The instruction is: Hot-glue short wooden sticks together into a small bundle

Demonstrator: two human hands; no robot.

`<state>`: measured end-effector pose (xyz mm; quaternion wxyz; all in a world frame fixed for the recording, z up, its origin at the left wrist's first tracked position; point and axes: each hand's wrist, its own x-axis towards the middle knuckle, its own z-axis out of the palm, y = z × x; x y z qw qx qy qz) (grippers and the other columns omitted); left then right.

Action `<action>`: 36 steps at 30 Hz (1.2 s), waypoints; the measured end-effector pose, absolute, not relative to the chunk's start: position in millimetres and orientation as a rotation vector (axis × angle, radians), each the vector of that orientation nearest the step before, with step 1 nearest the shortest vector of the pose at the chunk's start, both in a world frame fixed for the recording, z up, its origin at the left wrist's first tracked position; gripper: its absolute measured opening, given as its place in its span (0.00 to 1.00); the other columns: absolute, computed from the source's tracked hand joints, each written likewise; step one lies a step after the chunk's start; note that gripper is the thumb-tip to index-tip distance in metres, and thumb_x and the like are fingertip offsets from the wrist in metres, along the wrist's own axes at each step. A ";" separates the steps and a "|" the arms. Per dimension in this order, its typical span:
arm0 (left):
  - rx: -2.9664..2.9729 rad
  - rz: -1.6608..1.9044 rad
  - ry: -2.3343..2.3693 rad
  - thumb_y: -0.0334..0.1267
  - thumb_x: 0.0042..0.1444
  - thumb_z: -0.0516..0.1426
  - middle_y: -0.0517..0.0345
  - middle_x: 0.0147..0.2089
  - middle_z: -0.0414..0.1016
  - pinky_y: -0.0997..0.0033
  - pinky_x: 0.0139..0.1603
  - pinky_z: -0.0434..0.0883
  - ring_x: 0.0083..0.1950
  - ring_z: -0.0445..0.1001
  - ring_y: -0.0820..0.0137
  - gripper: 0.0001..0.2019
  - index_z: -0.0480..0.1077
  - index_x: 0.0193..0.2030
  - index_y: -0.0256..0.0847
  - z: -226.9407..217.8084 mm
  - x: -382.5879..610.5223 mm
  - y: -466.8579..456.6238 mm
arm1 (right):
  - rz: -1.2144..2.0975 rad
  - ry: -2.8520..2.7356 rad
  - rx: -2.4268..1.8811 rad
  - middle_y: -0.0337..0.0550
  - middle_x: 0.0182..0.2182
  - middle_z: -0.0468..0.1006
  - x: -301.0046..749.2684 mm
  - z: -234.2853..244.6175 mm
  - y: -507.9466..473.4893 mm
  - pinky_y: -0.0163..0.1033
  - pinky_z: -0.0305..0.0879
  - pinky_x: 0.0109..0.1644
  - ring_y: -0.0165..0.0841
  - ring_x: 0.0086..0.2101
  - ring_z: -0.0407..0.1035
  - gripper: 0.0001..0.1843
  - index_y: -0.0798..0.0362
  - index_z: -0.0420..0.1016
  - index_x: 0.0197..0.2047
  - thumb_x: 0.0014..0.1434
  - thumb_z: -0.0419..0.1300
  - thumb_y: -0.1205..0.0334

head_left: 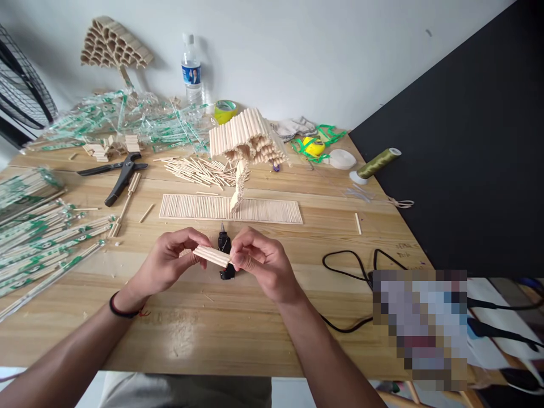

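A short panel of wooden sticks laid side by side (211, 256) is held in the air over the table. My left hand (170, 259) grips its left end between thumb and fingers. My right hand (267, 265) is closed in a pinch at its right end; whatever lies between those fingertips is mostly hidden. Beneath the panel lies a black glue gun (224, 241), its nozzle facing away from me and its middle covered. Beyond it, a flat strip of sticks (191, 207) spans the table, and a tree-shaped stick model (246, 135) stands at it.
Loose sticks (199, 173) are piled behind the strip. A black hand cutter (123, 178) and wrapped chopsticks (38, 243) lie left. Along the wall are a water bottle (192, 73), tape (225, 110) and another stick model (113, 45). A black cable (348, 255) runs on the right.
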<state>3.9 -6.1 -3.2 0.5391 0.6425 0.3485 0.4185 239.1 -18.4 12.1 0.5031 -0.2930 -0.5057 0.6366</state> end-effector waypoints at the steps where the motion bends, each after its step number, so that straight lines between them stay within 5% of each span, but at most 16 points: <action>1: 1.523 1.000 0.821 0.44 0.70 0.66 0.51 0.38 0.84 0.72 0.35 0.78 0.32 0.82 0.70 0.10 0.81 0.45 0.37 -3.3 4.0 -6.0 | 1.561 -1.224 -0.697 0.37 0.31 0.71 238.9 12.2 -18.5 0.38 0.71 0.34 0.29 0.29 0.67 0.16 0.50 0.81 0.33 0.63 0.75 0.49; 17: 1.565 0.909 0.889 0.42 0.69 0.64 0.53 0.36 0.81 0.71 0.37 0.73 0.33 0.77 0.69 0.10 0.79 0.45 0.36 -21.4 -5.2 5.8 | 1.644 -1.071 -0.531 0.40 0.39 0.75 241.0 2.4 -11.3 0.38 0.67 0.36 0.31 0.33 0.70 0.17 0.50 0.72 0.37 0.71 0.67 0.48; 21: 1.584 0.923 0.933 0.40 0.66 0.65 0.54 0.36 0.80 0.71 0.37 0.73 0.32 0.78 0.70 0.08 0.76 0.43 0.36 -16.6 -0.9 3.4 | 1.670 -1.044 -0.611 0.37 0.31 0.76 240.3 5.2 -9.7 0.38 0.64 0.34 0.30 0.27 0.66 0.22 0.49 0.68 0.38 0.68 0.68 0.41; 28: 1.601 1.013 1.033 0.46 0.63 0.67 0.61 0.29 0.75 0.70 0.36 0.71 0.30 0.75 0.70 0.14 0.72 0.43 0.39 0.3 3.2 11.2 | 1.542 -0.997 -0.636 0.25 0.21 0.57 236.7 4.4 -4.6 0.36 0.60 0.31 0.28 0.23 0.49 0.23 0.47 0.67 0.41 0.66 0.69 0.39; 36: 1.652 0.910 1.103 0.49 0.64 0.65 0.65 0.27 0.72 0.70 0.35 0.68 0.30 0.73 0.70 0.16 0.74 0.46 0.38 -6.8 -24.8 27.4 | 1.331 -1.194 -0.756 0.31 0.24 0.62 238.9 -9.2 -1.9 0.40 0.62 0.34 0.31 0.25 0.55 0.27 0.47 0.61 0.32 0.73 0.58 0.35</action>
